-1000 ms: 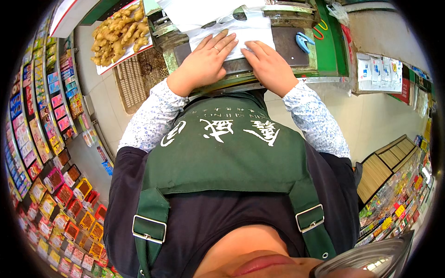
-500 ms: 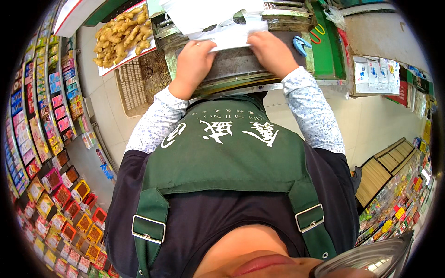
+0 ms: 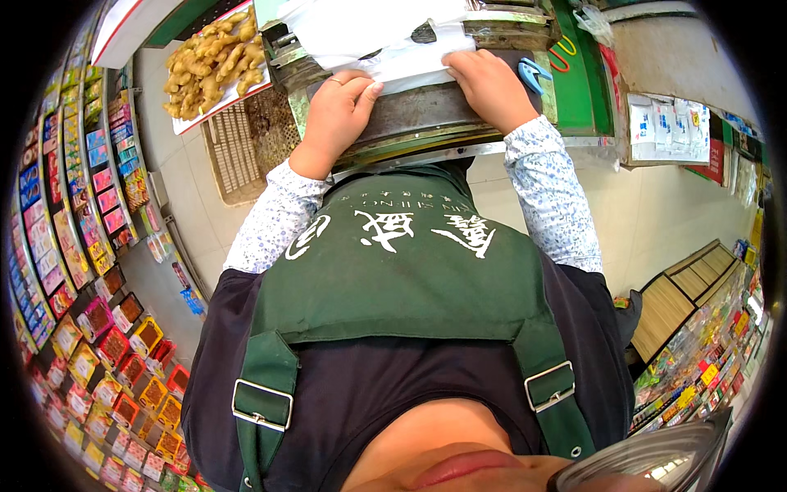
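A white plastic carrier bag (image 3: 422, 59), perhaps a stack of them, lies spread at the top of the view, with dark handle openings showing. My left hand (image 3: 338, 116) is closed on its near left edge, the thumb lying toward the middle. At the near right edge, my right hand (image 3: 494, 88) has its fingers bent onto the plastic. Beneath the bag is a worn, dark metal work surface (image 3: 414, 113). A light blue tool (image 3: 534, 75) with two arms lies just right of my right hand.
Ginger roots (image 3: 215, 66) are heaped on a white tray at the upper left, above a beige plastic crate (image 3: 233, 154). Red and yellow hooks (image 3: 563, 54) lie on a green surface. White packets (image 3: 668, 129) sit in a box at right. Shelves of packaged goods (image 3: 106, 184) line the left.
Both hands have stayed at the bag's near edge. My left hand has turned slightly, its thumb now more exposed. The view has shifted a little.
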### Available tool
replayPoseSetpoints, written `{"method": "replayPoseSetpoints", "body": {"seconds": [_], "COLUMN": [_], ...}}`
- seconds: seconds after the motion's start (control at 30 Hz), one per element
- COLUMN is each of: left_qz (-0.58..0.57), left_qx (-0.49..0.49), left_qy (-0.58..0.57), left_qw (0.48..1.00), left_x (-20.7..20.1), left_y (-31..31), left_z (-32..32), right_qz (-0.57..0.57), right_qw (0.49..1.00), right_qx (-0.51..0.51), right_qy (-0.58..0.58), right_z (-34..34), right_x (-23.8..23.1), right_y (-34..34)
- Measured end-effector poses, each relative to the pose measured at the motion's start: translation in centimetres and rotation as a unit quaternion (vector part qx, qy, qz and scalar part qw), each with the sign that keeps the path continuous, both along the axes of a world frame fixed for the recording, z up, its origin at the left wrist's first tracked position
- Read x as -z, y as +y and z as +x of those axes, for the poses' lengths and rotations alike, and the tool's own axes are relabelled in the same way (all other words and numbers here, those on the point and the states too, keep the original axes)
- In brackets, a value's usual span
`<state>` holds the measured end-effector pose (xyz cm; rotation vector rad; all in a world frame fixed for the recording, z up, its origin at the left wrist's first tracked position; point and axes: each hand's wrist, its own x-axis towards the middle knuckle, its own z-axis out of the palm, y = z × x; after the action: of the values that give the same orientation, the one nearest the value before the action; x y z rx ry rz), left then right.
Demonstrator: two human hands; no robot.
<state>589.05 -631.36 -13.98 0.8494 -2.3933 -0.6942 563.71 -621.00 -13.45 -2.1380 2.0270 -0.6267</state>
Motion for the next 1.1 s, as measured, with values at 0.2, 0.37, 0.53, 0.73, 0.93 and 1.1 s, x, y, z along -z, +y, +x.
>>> {"method": "replayPoseSetpoints", "body": {"seconds": [0.2, 0.37, 0.53, 0.73, 0.93, 1.1], "left_qz": [-0.066, -0.134, -0.230, -0.223, -0.204, -0.212], "left_qx": [-0.039, -0.040, 0.009, 0.062, 0.050, 0.014], "left_qy": [-0.094, -0.155, -0.112, -0.100, -0.101, -0.128], "left_qw": [0.993, 0.978, 0.967, 0.968, 0.972, 0.969], "left_x": [1.3, 2.0, 2.0, 1.4, 2.3, 1.9], "left_y": [-1.1, -1.2, -1.4, -1.4, -1.6, -0.9], "left_z": [-0.5, -0.8, -0.7, -0.5, -0.2, 1.2], "right_qz": [0.001, 0.009, -0.002, -0.153, 0.042, 0.043], "right_qw": [0.994, 0.989, 0.985, 0.986, 0.997, 0.988], "right_qx": [0.075, 0.119, 0.171, 0.009, 0.006, 0.090], "right_qy": [0.083, 0.088, 0.033, 0.071, 0.061, 0.122], "right_z": [0.8, 1.0, 0.6, 6.6, 9.1, 2.7], "right_x": [1.6, 1.7, 2.4, 1.7, 2.3, 3.3], "right_y": [-1.8, -2.3, -2.3, 0.8, 2.6, 3.3]}}
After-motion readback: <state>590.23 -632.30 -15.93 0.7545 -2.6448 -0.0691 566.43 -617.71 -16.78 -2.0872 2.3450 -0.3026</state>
